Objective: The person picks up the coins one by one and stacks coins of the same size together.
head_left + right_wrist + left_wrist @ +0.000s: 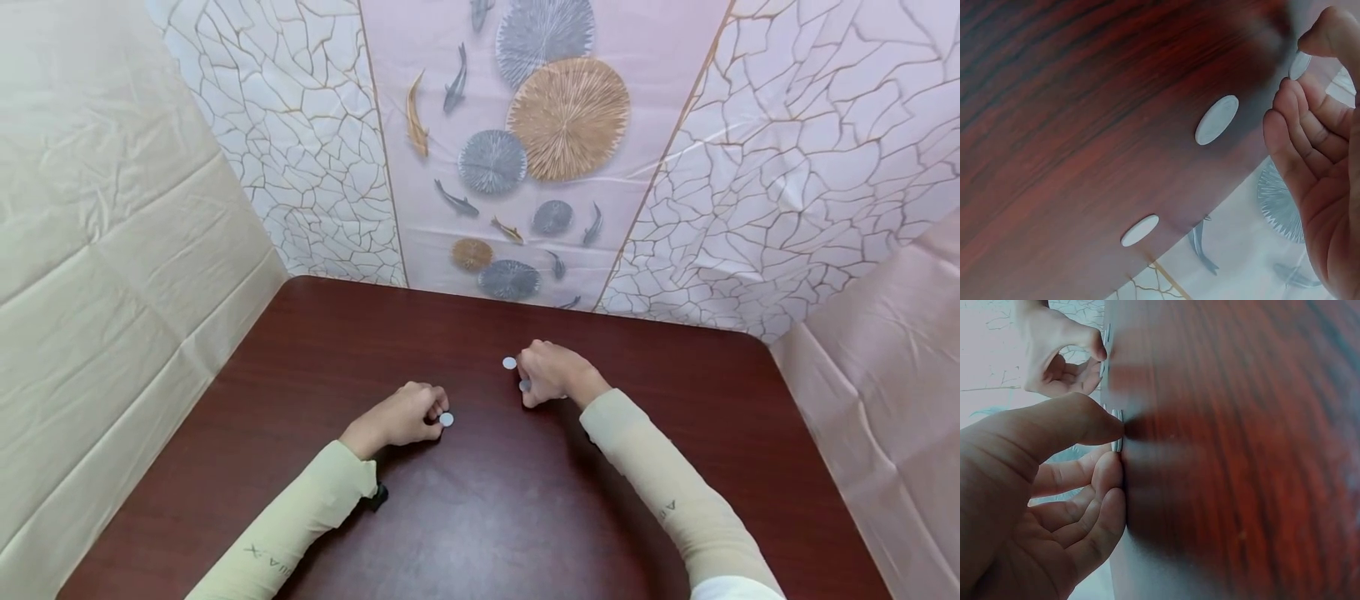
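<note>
My left hand (pixel 405 414) is low over the table at centre left, thumb and fingertips at the edge of a small white disc (pixel 447 419). In the left wrist view this disc (pixel 1117 431) shows nearly edge-on, pinched close to the tabletop. Farther back and to the right, my right hand (pixel 551 372) pinches another white disc (pixel 524 386). The right wrist view has that disc (pixel 1299 65) between the thumb and fingertips, the other fingers loosely bent. Just left of the right hand, one more white disc (pixel 510 363) lies flat on the table.
The dark red-brown wooden table (pixel 465 517) has rounded far corners. A patterned cloth backdrop (pixel 442 242) with fish and round shapes hangs behind it. Pale cloth walls (pixel 112 250) stand at both sides. A small black item (pixel 377 497) is under the left wrist.
</note>
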`<state>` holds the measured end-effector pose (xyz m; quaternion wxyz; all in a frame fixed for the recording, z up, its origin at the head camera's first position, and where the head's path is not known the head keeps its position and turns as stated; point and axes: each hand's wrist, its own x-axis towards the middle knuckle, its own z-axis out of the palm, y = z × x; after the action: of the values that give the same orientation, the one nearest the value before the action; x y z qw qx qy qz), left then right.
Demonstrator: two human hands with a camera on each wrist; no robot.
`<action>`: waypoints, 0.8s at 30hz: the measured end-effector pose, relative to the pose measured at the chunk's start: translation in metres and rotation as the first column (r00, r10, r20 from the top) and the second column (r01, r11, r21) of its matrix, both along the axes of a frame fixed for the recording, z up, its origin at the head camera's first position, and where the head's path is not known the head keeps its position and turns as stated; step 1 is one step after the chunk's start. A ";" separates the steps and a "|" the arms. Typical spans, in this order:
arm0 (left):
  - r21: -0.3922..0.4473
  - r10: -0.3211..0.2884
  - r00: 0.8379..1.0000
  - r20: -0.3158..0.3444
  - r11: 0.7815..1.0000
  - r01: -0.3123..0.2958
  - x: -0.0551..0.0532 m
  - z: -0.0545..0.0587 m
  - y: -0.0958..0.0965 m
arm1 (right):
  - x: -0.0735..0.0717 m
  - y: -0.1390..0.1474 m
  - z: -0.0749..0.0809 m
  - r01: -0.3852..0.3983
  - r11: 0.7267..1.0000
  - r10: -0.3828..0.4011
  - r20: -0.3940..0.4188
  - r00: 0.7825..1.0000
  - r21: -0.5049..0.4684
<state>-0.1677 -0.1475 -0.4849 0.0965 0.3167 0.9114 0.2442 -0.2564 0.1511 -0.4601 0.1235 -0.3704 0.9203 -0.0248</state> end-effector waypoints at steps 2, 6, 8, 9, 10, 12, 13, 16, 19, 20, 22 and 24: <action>0.001 0.002 1.000 0.004 1.000 -0.002 0.001 0.000 0.000 | 0.002 0.002 0.002 0.006 1.000 -0.006 0.002 1.000 -0.025; -0.001 0.001 1.000 0.000 1.000 -0.001 0.001 -0.001 0.000 | 0.008 0.006 0.008 0.008 0.996 -0.008 0.003 1.000 -0.088; -0.002 -0.001 1.000 -0.005 1.000 0.001 0.001 -0.001 0.000 | 0.011 0.009 0.011 0.002 0.994 -0.003 -0.008 1.000 -0.105; -0.002 -0.001 1.000 -0.007 1.000 0.001 0.001 -0.001 0.000 | 0.013 0.011 0.012 0.000 0.994 -0.001 -0.009 1.000 -0.110; -0.003 -0.001 1.000 -0.008 1.000 0.001 0.000 -0.002 0.000 | 0.015 0.012 0.013 -0.004 0.994 0.003 -0.012 1.000 -0.111; -0.001 -0.002 1.000 -0.010 1.000 0.002 0.000 -0.002 0.000 | 0.020 0.016 0.013 -0.009 0.994 0.007 -0.016 1.000 -0.108; -0.001 -0.002 1.000 -0.011 1.000 0.002 0.000 -0.003 0.000 | 0.022 0.018 0.013 -0.010 0.994 0.008 -0.019 1.000 -0.106; -0.003 -0.004 1.000 -0.022 1.000 0.004 0.000 -0.003 0.000 | 0.032 0.026 0.011 -0.013 0.994 0.011 -0.016 1.000 -0.113; -0.005 -0.004 1.000 -0.029 1.000 0.004 -0.001 -0.004 0.000 | 0.041 0.033 0.009 -0.011 0.993 0.007 -0.033 0.999 -0.119; -0.004 -0.003 1.000 -0.027 1.000 0.003 -0.001 -0.004 0.000 | 0.044 0.036 0.008 -0.011 0.993 0.007 -0.040 0.999 -0.122; -0.001 0.001 1.000 -0.024 1.000 -0.001 -0.001 -0.004 0.000 | 0.051 0.040 0.007 -0.022 0.991 0.015 -0.059 0.998 -0.130; 0.002 0.005 1.000 -0.018 1.000 -0.005 0.000 -0.003 -0.001 | 0.057 0.044 0.005 -0.035 0.989 0.026 -0.063 0.998 -0.145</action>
<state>-0.1679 -0.1481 -0.4882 0.0873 0.3168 0.9128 0.2424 -0.1996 0.1954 -0.4548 0.0684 -0.3930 0.9136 -0.0788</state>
